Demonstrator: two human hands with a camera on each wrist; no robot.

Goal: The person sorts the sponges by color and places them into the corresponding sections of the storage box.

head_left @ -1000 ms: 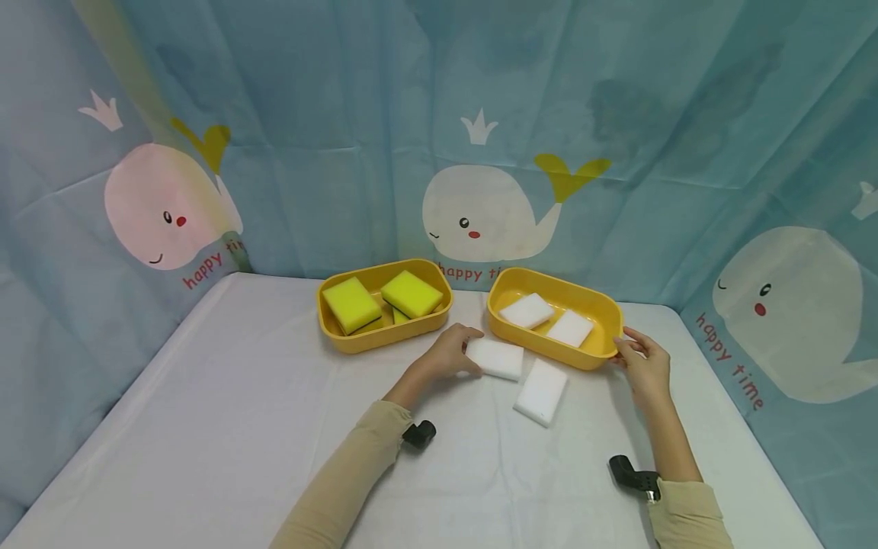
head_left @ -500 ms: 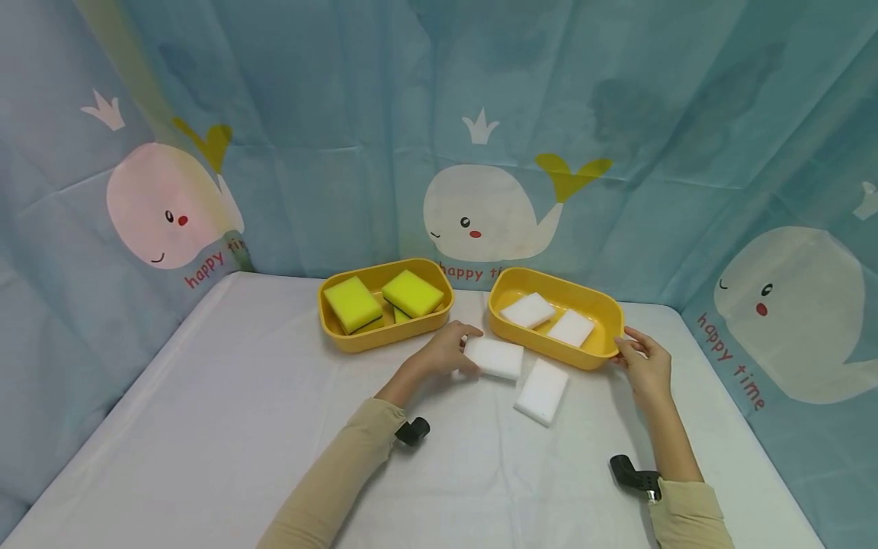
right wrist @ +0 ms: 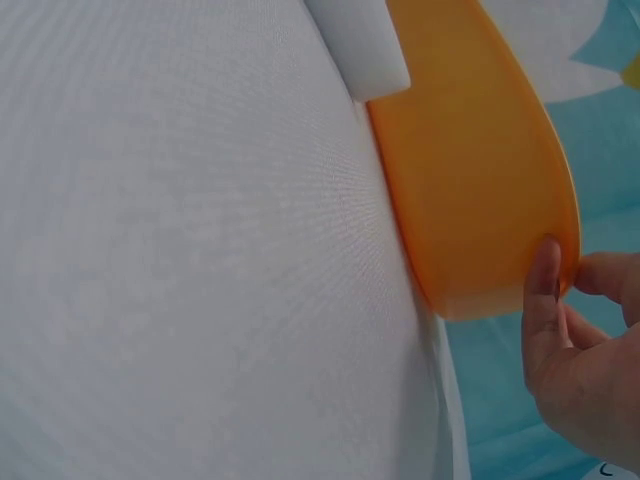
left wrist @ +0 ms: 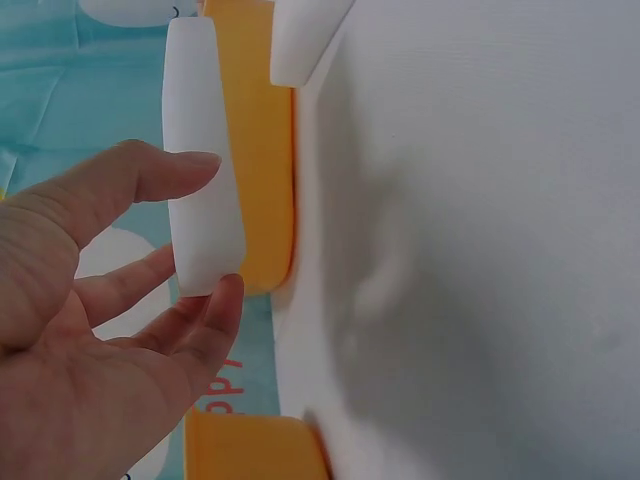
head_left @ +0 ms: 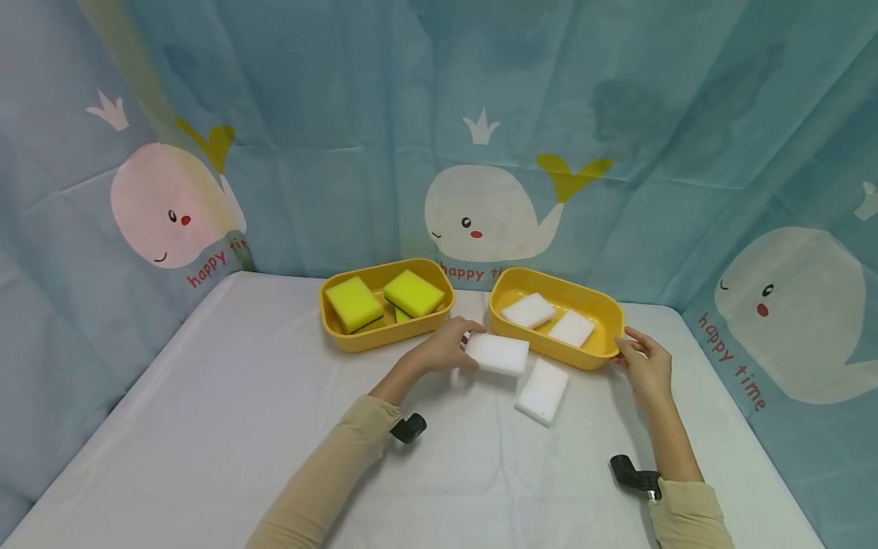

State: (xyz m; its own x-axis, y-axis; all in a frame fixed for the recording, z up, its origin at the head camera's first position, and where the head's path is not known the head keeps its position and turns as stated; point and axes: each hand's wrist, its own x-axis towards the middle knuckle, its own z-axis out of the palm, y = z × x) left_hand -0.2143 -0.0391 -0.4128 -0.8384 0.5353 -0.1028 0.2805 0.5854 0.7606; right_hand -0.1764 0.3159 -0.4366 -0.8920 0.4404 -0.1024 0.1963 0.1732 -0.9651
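In the head view my left hand [head_left: 446, 347] pinches a white sponge [head_left: 498, 355] by its left end, slightly above the table. The left wrist view shows the thumb on one face of this sponge [left wrist: 205, 230] and fingertips at its lower end and behind. My right hand [head_left: 647, 370] grips the right end of a yellow tray [head_left: 583, 361], thumb and fingers on either side of its rim. Two white sponges, one on the left [head_left: 528, 310] and one on the right [head_left: 571, 328], lie flat inside that tray. Another white sponge [head_left: 542, 393] rests on the table in front of it.
A second yellow tray [head_left: 384, 338] stands to the left, holding several yellow sponges [head_left: 354, 301] with dark undersides. Behind both trays hangs a blue curtain [head_left: 309, 198] with whale prints. A white cloth [head_left: 206, 412] covers the table.
The left hand has raised the white sponge a little off the table and shifted it slightly right. The right hand and its tray have stayed in place.
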